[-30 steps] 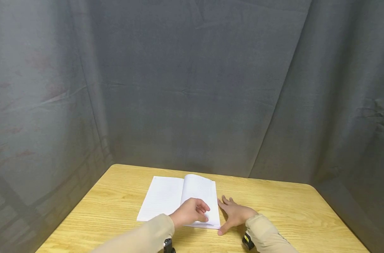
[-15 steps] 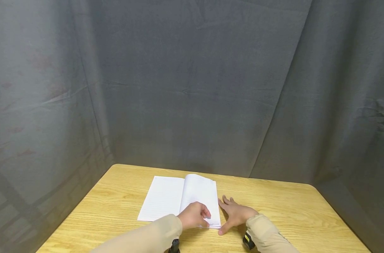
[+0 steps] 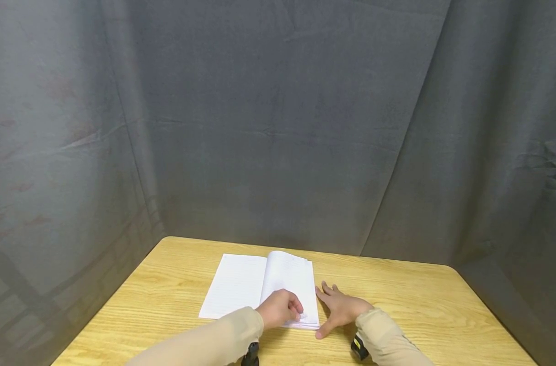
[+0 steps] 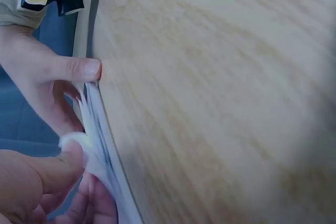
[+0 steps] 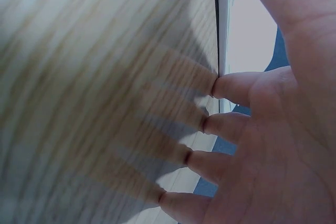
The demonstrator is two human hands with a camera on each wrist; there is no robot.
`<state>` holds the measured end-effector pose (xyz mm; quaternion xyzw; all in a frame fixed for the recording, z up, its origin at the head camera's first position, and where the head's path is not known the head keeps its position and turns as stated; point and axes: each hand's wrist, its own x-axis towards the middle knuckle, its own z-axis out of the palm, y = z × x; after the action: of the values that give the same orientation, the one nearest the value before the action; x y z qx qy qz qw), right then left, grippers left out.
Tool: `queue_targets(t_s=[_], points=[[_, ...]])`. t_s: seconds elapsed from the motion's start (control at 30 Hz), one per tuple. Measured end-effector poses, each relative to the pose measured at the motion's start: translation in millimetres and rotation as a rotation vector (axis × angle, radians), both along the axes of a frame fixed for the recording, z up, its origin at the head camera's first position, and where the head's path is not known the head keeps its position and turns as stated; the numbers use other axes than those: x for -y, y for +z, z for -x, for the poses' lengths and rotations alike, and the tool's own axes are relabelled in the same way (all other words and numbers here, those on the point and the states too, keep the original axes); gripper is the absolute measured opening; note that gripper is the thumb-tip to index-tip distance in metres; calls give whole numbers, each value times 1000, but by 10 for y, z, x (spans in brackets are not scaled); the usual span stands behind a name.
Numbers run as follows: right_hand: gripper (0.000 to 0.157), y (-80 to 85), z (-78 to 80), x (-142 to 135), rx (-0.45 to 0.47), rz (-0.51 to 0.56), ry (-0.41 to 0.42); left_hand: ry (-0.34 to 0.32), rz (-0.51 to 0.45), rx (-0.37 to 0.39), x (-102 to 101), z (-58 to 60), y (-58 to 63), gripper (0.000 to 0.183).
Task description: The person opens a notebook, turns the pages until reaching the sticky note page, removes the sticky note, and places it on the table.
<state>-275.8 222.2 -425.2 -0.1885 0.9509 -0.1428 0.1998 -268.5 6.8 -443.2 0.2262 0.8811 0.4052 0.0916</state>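
A notebook (image 3: 237, 284) with lined white pages lies open on the table. My left hand (image 3: 280, 309) is over the lower part of its right side, fingers curled. In the left wrist view, that hand's thumb (image 4: 71, 156) and fingers pinch a page (image 4: 97, 163), whose corner bends up above the rest of the stack. My right hand (image 3: 344, 310) is spread along the notebook's right edge, thumb by the lower right corner. Seen from the right wrist, its fingertips (image 5: 223, 88) rest on the wood, the nearest one right at the notebook's edge.
The light wooden table (image 3: 397, 284) extends on both sides of the notebook. Grey cloth (image 3: 269, 127) hangs behind the table and along its left and right sides. A small black device (image 3: 359, 348) is strapped at the right wrist.
My left hand has shifted slightly right and toward the page's lower edge, its fingers closing from a loose curl into a pinch on the page. My right hand has stayed in place.
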Motion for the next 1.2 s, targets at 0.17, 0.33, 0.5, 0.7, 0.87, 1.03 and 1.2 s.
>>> queue_targets(t_s=[0.17,0.33,0.5,0.7,0.87,1.03,1.2], points=[[117,-3,3,-7,-2,3,-2,-31,75,-67,12,24,24,23],[117,-5,4,-8,-6,2,5,-52,122,-94,6,25,48,35],[117,7,-5,-7,-3,2,10,-21,123,-91,-4,34,45,24],[117,20,-12,1,-4,2,10,-1,107,-84,-4,47,46,24],[116,22,-18,0,-9,0,13,8,60,-70,9,42,54,24],[115,25,-18,3,-10,4,12,24,11,-49,41,46,117,23],[116,14,-7,3,-11,2,11,37,-39,-53,91,62,224,22]])
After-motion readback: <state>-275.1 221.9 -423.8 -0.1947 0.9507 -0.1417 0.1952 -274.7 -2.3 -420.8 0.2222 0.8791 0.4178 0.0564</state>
